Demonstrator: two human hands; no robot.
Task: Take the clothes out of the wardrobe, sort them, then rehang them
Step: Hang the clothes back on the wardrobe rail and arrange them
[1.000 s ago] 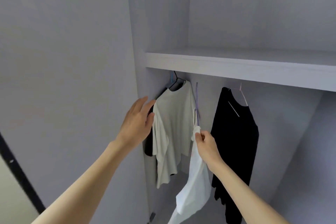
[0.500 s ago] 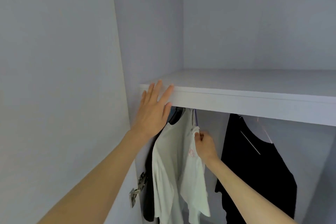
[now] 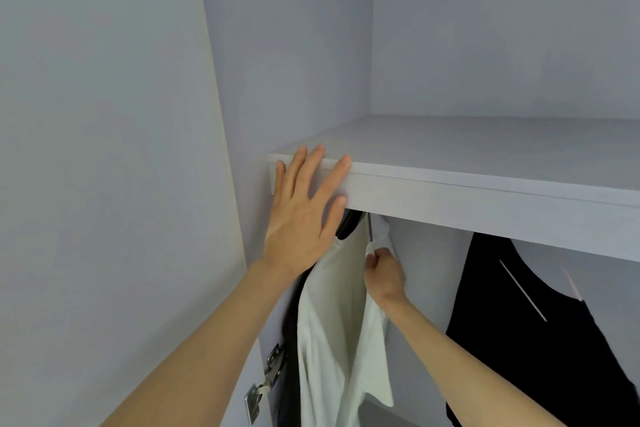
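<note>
Clothes hang under the wardrobe shelf [image 3: 485, 191], and both of the person's hands are up among them. Her or his left hand [image 3: 304, 215] lies flat with fingers straight and spread against the shelf's front edge, fingertips reaching just over the top, gripping nothing. Right at that hand's 5 o'clock hangs a cream T-shirt [image 3: 332, 315], its shoulder touching the heel of the palm; a dark hanger [image 3: 349, 224] shows at its neck, just under the thumb.

The right hand [image 3: 384, 274] sits lower, at about 4 o'clock from the left one and well apart from it. Its fingers are curled and pinch the top of a white garment [image 3: 375, 340], which drops straight down from the hand toward 6 o'clock, pressed against the cream T-shirt's right side. A thin hanger hook [image 3: 370, 227] rises from the pinched cloth toward the underside of the shelf at 12 o'clock; whether it is on a rail I cannot tell, since the shelf hides that.

Behind the cream shirt, at its 8 o'clock, a dark garment [image 3: 291, 357] hangs against the side wall. Out at 3 o'clock from the right hand, clear of it, a black top [image 3: 540, 350] hangs on a pale hanger [image 3: 573, 284]. Down at 7 o'clock a metal door hinge [image 3: 266, 381] is fixed beside the wardrobe door [image 3: 104, 184].
</note>
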